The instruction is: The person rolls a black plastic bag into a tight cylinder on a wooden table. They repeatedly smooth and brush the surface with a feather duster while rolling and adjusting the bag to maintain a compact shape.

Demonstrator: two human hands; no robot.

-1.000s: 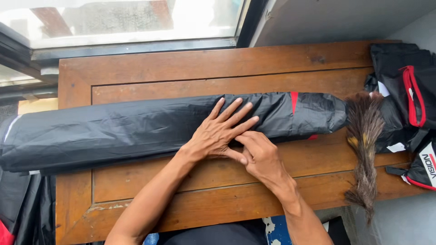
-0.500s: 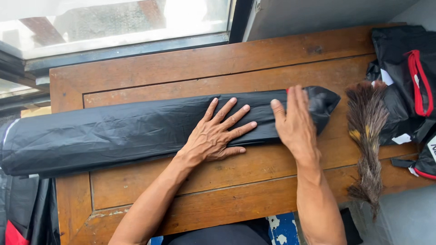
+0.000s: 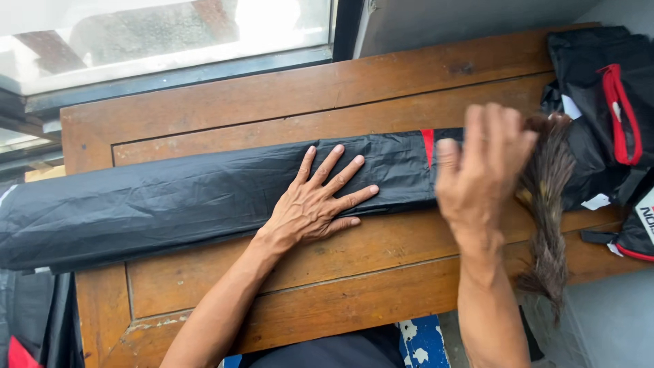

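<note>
Head view: my left hand (image 3: 317,204) lies flat, fingers spread, on the black bag (image 3: 204,197) stretched along the wooden table (image 3: 306,102). My right hand (image 3: 480,167), blurred, is raised open above the bag's right end, holding nothing, beside a feather duster (image 3: 548,225).

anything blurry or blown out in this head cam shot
Head view: the right hand is smeared by motion blur, lifted over the end of the black folded sheet; the left hand lies flat on it and is sharp. The window at the top is overexposed, nearly white. Daylight gives soft sheen on the sheet's creases, and the wooden table shows no hard shadows.
</note>
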